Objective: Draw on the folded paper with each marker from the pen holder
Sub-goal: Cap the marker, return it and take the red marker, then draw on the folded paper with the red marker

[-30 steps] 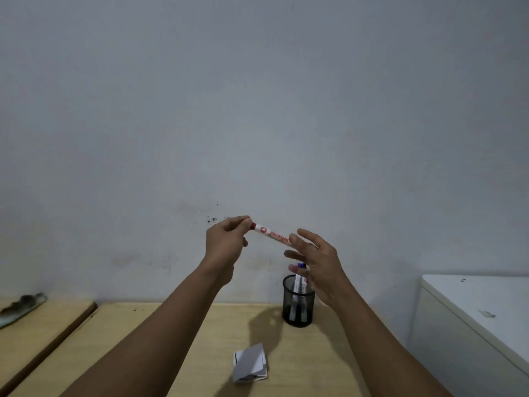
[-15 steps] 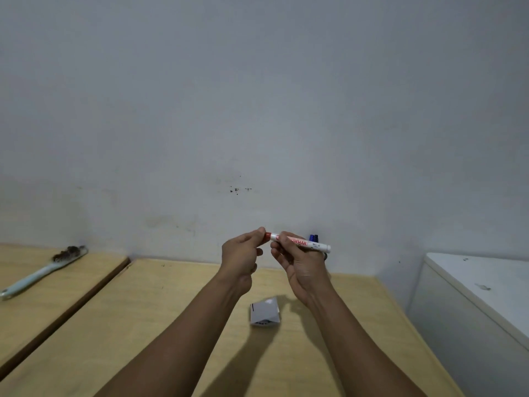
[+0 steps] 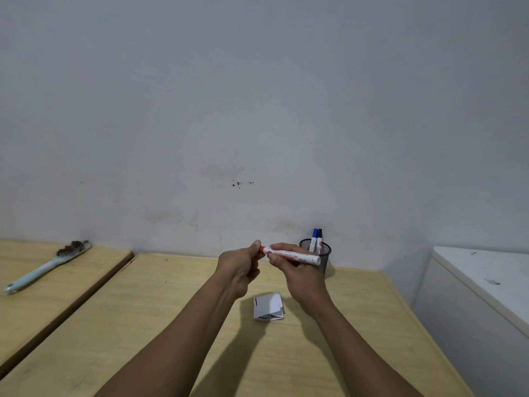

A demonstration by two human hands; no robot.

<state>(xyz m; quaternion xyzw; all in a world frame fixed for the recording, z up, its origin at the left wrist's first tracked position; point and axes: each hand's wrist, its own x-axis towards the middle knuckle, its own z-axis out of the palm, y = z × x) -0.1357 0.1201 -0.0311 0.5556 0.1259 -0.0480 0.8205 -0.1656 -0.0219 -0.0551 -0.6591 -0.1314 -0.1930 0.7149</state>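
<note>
Both hands hold a white marker with red print level above the wooden table. My right hand grips its barrel. My left hand pinches its red cap end. Below the hands a small folded white paper lies on the table, a short dark line near its left edge. A black mesh pen holder stands at the wall behind my right hand, with a blue-capped marker and a black-capped marker sticking out.
The wooden table meets a grey wall. A second wooden surface at left carries a pale-handled brush. A white cabinet stands right of the table, with a gap between them.
The view has tilted down, showing more table. My right hand went from loose fingers to a grip on the marker's barrel, and both hands came closer together with the marker now level.
</note>
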